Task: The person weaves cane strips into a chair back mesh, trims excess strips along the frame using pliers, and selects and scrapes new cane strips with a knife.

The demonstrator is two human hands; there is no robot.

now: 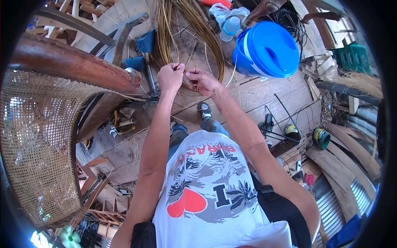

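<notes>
1. Thin, straw-coloured cane strand (pixel 185 66): both hands pinch it between them, up near 12 o'clock in the view. It is so thin that fingertips do the job better than a whole fist.

2. The left hand (pixel 170 77) is curled tight, with its fingertips closed on the strand. The right hand (pixel 203 81) is curled too and nips the same strand from the other side. The two hands nearly touch, likely so the short bit between them stays tight.

3. A big bundle of cane (pixel 188 29) lies on the wooden floor (pixel 256 97) just past the hands, at 12 o'clock. It fans out like long grass (handy to pull one piece from when it lies so close).

4. A chair with a woven cane panel (pixel 37 149) fills the 9 o'clock side. Its dark wooden rail (pixel 70 64) runs across above the weave. It sits close by the left arm, within easy reach.

5. A blue bucket with a lid (pixel 268 49) stands at 1 o'clock, near the bundle but apart from the hands.

6. Small hand tools (pixel 120 124) lie on the floor at 9 o'clock from the person's knees, between the chair and the legs.

7. A hammer (pixel 147 62) lies at 11 o'clock, just left of the left hand, not touching it.
</notes>
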